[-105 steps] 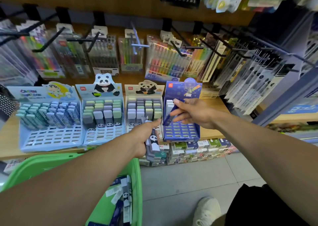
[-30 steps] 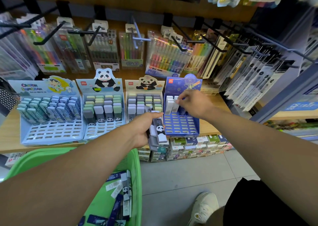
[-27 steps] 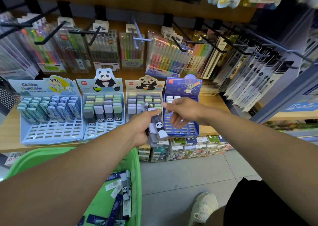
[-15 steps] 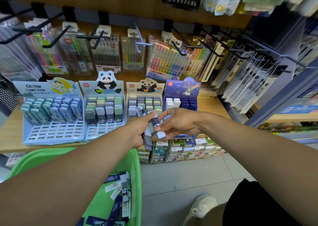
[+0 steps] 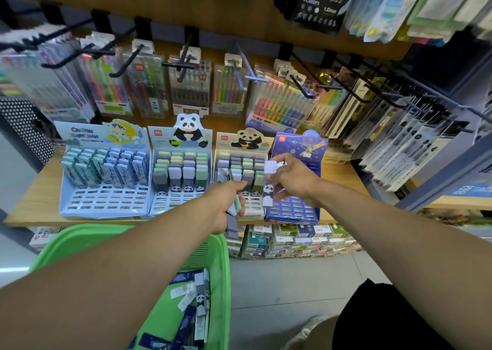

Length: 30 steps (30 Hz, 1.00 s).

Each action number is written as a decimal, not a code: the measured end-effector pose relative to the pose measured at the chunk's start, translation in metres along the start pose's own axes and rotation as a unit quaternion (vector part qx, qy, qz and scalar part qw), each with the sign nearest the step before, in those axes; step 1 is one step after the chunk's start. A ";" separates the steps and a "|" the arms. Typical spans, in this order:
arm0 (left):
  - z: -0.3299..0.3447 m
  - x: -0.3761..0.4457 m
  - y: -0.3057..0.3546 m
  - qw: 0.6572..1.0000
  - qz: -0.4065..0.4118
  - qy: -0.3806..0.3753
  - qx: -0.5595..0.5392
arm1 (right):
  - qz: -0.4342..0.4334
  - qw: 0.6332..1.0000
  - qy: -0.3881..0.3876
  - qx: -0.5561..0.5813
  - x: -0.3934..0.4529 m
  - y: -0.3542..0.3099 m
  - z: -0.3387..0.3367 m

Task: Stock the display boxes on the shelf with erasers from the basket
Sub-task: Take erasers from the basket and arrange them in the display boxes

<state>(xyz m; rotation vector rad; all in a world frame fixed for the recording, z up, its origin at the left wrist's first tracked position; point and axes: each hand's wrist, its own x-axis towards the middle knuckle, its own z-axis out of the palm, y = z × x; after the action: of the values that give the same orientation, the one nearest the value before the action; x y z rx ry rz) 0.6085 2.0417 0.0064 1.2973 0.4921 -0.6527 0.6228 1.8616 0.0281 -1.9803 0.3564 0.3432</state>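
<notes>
Shelf-front: panda eraser (image 5: 268, 190) between both hands (image 5: 292, 179).

**A:** what's the right hand (image 5: 291, 180) got there?

**B:** it's pinching a panda eraser (image 5: 269, 186), held upright in front of the dark blue display box (image 5: 294, 211). The left hand (image 5: 225, 203) grips a bunch of erasers (image 5: 234, 214) just beside it.

**A:** and the basket?

**B:** green basket (image 5: 218, 283) below the left arm, more erasers loose inside. Four boxes sit side by side on the wooden shelf (image 5: 34, 198).
</notes>
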 end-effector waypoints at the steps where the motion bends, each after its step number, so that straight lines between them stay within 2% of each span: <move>1: -0.003 0.000 0.000 1.000 0.000 0.009 -0.004 | -0.006 1.000 0.025 -0.001 0.006 -0.001 0.001; 4: -0.015 0.000 0.001 1.000 -0.004 0.011 -0.022 | -0.039 0.993 0.091 -0.058 0.019 -0.002 0.000; 7: -0.023 -0.001 0.003 0.998 -0.023 -0.007 -0.049 | -0.076 0.961 0.126 -0.233 0.025 0.002 -0.009; 11: -0.024 -0.003 0.006 0.996 -0.043 -0.023 -0.072 | -0.084 0.928 0.169 -0.321 0.029 0.011 -0.024; 17: -0.014 -0.005 0.005 0.996 -0.038 -0.061 -0.059 | -0.084 0.927 0.179 -0.318 0.030 0.024 -0.034; 21: -0.010 -0.005 0.004 0.997 -0.026 -0.057 -0.037 | -0.093 0.929 0.165 -0.318 0.028 0.025 -0.033; 25: -0.012 0.003 0.004 0.999 0.003 -0.013 -0.039 | -0.125 0.940 0.122 -0.294 0.025 0.013 -0.025; 30: -0.031 0.020 0.007 0.991 0.035 0.102 -0.076 | -0.160 0.970 0.004 -0.184 0.020 -0.002 0.007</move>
<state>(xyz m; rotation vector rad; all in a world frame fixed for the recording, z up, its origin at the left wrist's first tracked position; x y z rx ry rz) 0.6288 2.0698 -0.0090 1.2370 0.6469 -0.4176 0.6412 1.8667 0.0188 -2.3588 -0.0325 0.2035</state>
